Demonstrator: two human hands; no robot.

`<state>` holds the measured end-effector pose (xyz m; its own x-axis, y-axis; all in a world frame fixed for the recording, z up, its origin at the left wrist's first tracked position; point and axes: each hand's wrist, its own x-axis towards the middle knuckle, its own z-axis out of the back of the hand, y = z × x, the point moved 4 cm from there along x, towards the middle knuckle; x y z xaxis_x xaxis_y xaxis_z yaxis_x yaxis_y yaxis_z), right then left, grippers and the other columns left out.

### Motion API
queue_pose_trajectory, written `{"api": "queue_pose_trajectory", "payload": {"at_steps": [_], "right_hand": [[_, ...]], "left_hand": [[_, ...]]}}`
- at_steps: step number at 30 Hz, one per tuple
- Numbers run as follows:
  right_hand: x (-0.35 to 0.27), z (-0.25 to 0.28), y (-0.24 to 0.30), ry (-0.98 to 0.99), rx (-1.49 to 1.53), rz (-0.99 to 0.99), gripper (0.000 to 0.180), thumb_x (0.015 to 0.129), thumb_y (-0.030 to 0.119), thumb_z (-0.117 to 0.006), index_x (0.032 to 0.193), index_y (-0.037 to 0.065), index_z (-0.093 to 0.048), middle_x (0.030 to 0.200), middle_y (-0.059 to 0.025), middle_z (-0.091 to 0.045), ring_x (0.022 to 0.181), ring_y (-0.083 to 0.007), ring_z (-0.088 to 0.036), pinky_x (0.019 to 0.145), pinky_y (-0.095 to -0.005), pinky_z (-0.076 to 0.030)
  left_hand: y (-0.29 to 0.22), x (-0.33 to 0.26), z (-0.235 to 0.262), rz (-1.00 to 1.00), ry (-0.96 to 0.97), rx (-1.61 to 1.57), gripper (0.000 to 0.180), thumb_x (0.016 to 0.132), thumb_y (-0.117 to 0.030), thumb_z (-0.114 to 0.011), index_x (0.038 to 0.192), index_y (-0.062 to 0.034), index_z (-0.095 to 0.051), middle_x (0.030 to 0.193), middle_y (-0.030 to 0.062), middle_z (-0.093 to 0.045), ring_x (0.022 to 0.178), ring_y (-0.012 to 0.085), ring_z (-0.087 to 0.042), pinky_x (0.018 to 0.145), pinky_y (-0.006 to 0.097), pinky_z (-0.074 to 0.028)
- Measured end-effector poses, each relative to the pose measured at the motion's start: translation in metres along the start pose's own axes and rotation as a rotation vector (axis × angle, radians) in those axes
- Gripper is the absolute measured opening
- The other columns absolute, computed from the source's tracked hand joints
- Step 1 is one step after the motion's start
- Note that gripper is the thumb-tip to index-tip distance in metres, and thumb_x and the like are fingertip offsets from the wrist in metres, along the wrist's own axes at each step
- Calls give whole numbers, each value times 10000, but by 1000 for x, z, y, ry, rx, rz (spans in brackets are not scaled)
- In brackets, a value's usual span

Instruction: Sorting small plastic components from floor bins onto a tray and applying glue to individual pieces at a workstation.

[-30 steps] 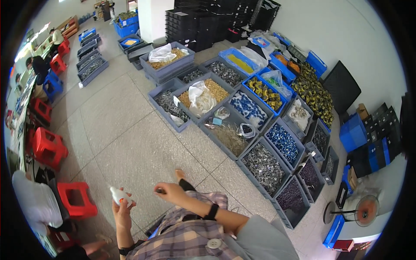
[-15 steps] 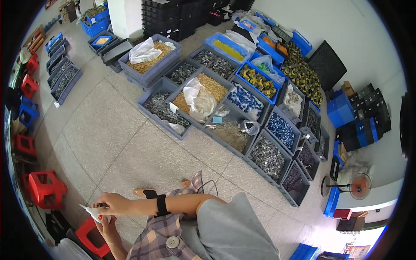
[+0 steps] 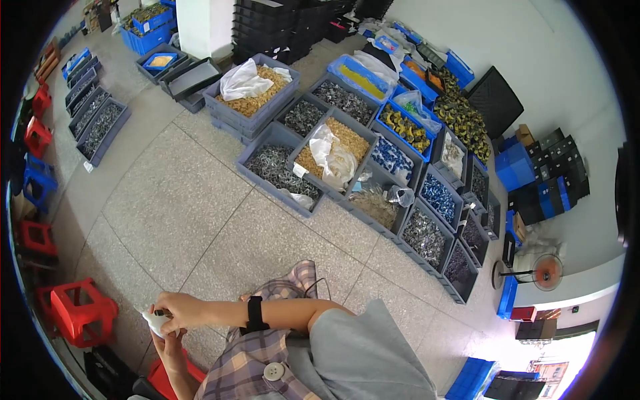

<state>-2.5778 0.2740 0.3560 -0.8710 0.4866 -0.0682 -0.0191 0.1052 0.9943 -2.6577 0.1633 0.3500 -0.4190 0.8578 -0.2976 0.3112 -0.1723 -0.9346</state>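
Observation:
At the lower left, my left hand (image 3: 171,348) is closed round the lower part of a small white squeeze bottle (image 3: 156,323) with a pointed nozzle. From above, my right hand (image 3: 181,311) is also closed on the bottle, its fingers curled against the side. A small dark piece (image 3: 159,312) shows by the right fingers; its kind is too small to tell. A black band (image 3: 255,313) circles my right wrist. Both hands are held out ahead of my plaid apron (image 3: 247,363), above the floor.
Grey crates (image 3: 280,167) of small metal and coloured parts stand on the tiled floor ahead and to the right. Red stools (image 3: 83,310) line the left side, one under my hands. A fan (image 3: 547,272) stands at the right; black trays (image 3: 267,27) are stacked behind.
My view has turned a little left, so the crates sit farther right. Both hands stay together on the bottle, which now shows less of its body.

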Motion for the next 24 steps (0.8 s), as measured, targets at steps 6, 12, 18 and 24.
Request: {"api": "queue_pose_trajectory", "payload": {"at_steps": [6, 12, 18, 24], "right_hand": [[78, -24, 2, 108, -175, 161, 442, 664, 218, -698, 1020, 0, -554, 965, -135, -515, 848, -253, -547, 734, -330, -449], [177, -69, -4, 296, -188, 123, 407, 668, 231, -749, 949, -2, -571, 958, -78, -547, 830, -145, -530, 655, -266, -456], [307, -144, -4, 705, -183, -22, 276, 708, 150, -716, 897, 20, -563, 768, 33, -509, 633, -31, -463, 533, -174, -384], [422, -249, -9, 971, -203, -159, 290, 713, 155, -714, 929, 27, -569, 737, 31, -532, 615, -41, -474, 558, -190, -400]], "left_hand": [[-6, 38, 66, 26, 29, -35, 483, 815, -161, -569, 1226, -44, -343, 1076, 82, -499, 910, 178, -542, 762, 304, -468], [-25, 70, 135, 0, -99, -136, 546, 829, -43, -523, 1296, -39, -243, 1113, 125, -482, 970, 199, -536, 831, 322, -459], [-81, 99, 220, -92, -318, -242, 599, 845, -111, -531, 1334, -43, -193, 1172, 133, -440, 1007, 192, -510, 869, 308, -437], [-86, 96, 326, -143, -668, -248, 592, 865, -132, -516, 1348, -48, -185, 1204, 136, -438, 1020, 181, -504, 851, 297, -427]]}}
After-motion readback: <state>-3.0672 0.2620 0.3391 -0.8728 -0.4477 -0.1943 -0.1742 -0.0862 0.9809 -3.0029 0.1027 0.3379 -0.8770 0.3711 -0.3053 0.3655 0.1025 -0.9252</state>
